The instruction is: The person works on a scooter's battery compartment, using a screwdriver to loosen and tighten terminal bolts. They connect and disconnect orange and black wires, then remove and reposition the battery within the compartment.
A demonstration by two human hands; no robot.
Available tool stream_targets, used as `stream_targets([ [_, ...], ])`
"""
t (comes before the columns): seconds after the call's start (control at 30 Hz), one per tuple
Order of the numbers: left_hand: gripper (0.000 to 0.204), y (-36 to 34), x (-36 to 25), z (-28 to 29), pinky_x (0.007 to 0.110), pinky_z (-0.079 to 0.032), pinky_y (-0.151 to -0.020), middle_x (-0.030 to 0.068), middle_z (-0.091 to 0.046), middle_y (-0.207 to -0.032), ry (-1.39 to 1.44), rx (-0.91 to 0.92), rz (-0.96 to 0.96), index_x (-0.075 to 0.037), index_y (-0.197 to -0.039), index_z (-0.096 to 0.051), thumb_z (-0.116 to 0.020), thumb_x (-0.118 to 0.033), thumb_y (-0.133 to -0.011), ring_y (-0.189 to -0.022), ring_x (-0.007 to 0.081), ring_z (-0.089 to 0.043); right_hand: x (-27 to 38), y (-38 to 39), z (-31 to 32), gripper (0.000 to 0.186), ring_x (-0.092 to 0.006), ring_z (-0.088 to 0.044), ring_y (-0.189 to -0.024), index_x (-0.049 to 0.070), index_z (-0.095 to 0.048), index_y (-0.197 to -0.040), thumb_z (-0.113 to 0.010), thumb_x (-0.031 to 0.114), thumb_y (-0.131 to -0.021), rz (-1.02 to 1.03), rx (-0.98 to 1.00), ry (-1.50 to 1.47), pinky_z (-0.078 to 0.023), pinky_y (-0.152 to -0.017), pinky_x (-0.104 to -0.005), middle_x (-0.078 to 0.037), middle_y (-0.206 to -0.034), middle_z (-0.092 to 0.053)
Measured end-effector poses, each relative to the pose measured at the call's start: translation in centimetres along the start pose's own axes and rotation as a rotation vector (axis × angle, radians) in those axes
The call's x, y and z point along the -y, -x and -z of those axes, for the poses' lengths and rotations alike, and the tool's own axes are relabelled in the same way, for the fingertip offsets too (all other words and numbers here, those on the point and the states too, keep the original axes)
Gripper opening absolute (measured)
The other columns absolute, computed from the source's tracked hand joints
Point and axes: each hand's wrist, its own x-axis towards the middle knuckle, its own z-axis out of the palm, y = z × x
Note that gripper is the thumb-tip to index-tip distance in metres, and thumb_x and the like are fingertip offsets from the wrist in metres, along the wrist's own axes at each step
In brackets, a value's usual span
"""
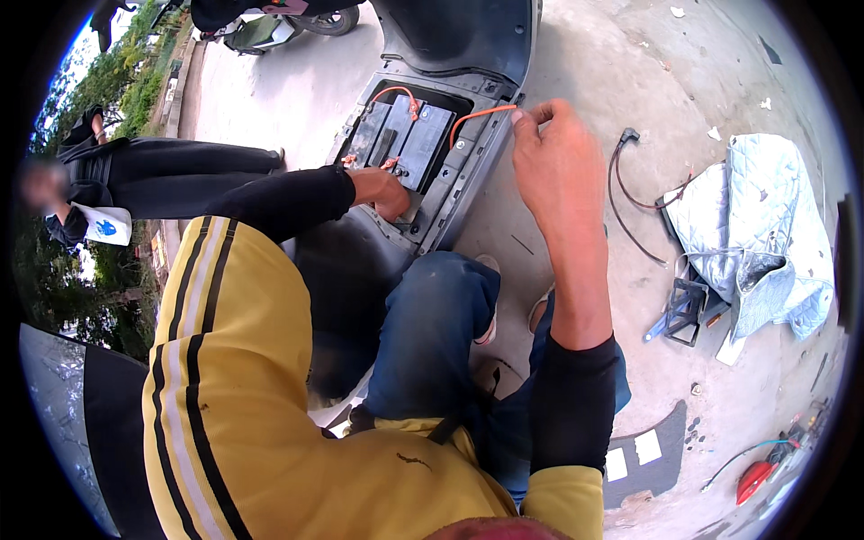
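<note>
An open scooter footboard compartment (444, 180) holds grey batteries (420, 135) with copper-coloured terminals. My right hand (560, 166) is raised to the right of the compartment, thumb and fingers pinching the end of an orange wire (486, 113). That wire bends down into the compartment's right side. My left hand (382, 192) reaches into the near end of the compartment, beside the batteries, with its fingertips hidden. A second orange wire (393, 89) arches over the far battery end to a terminal.
On the ground at right lie a black cable with a plug (628, 137), a silver quilted cover (769, 216), a black frame (688, 310) and a red tool (754, 481). A person in dark clothes (180, 171) stands at left; a parked motorbike (270, 31) is behind.
</note>
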Motion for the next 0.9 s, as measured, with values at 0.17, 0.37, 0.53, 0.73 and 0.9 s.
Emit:
stream_targets([
  [0.17,0.028,10.0,-2.4,4.9,0.047,-0.057,-0.081,0.0126,-0.076,-0.092,0.402,-0.115,0.119,0.004,-0.105,-0.072,-0.06,-0.017,-0.093,-0.087,0.0333,-0.074,1.3,0.7,1.8,0.029,-0.045,-0.07,-0.091,-0.002,-0.07,-0.096,-0.064,0.027,-0.098,0.015,0.015,-0.014,-0.054,-0.082,-0.0502,-0.025,-0.09,-0.074],
  [0.37,0.016,6.1,-10.3,14.9,0.048,-0.057,-0.069,0.0206,-0.072,-0.078,0.342,-0.775,-0.275,0.004,-0.091,-0.071,-0.06,-0.007,-0.085,-0.077,0.0384,-0.072,-2.2,-0.9,4.8,0.039,-0.0442,-0.071,-0.094,-0.003,-0.072,-0.105,-0.063,0.034,-0.097,-0.027,-0.18,0.021,-0.054,-0.086,-0.0481,-0.026,-0.091,-0.074],
  [0.53,0.015,-7.5,-13.6,14.5,0.051,-0.058,-0.077,0.0233,-0.074,-0.093,0.202,-1.004,-0.067,0.001,-0.094,-0.073,-0.062,-0.003,-0.085,-0.092,0.0422,-0.073,-2.8,-0.6,5.8,0.041,-0.0437,-0.071,-0.096,-0.004,-0.073,-0.104,-0.062,0.034,-0.096,-0.019,-0.226,0.051,-0.053,-0.089,-0.0475,-0.026,-0.094,-0.074],
  [0.73,0.016,-9.6,-14.2,14.3,0.051,-0.059,-0.08,0.0234,-0.074,-0.102,0.349,-1.014,-0.024,0.001,-0.097,-0.073,-0.063,-0.002,-0.085,-0.098,0.0424,-0.072,-3.9,-1.0,6.8,0.041,-0.044,-0.07,-0.1,-0.004,-0.074,-0.105,-0.061,0.034,-0.097,-0.063,-0.251,0.114,-0.052,-0.092,-0.0476,-0.027,-0.098,-0.074],
  [0.9,0.014,2.7,-11.8,15.9,0.052,-0.057,-0.074,0.0234,-0.073,-0.093,0.207,-1.128,-0.041,0.002,-0.099,-0.069,-0.064,-0.006,-0.089,-0.091,0.0435,-0.072,-4.2,-1.4,8.1,0.043,-0.0427,-0.068,-0.11,-0.002,-0.072,-0.113,-0.058,0.036,-0.098,-0.098,-0.229,0.167,-0.05,-0.098,-0.0461,-0.026,-0.108,-0.074],
])
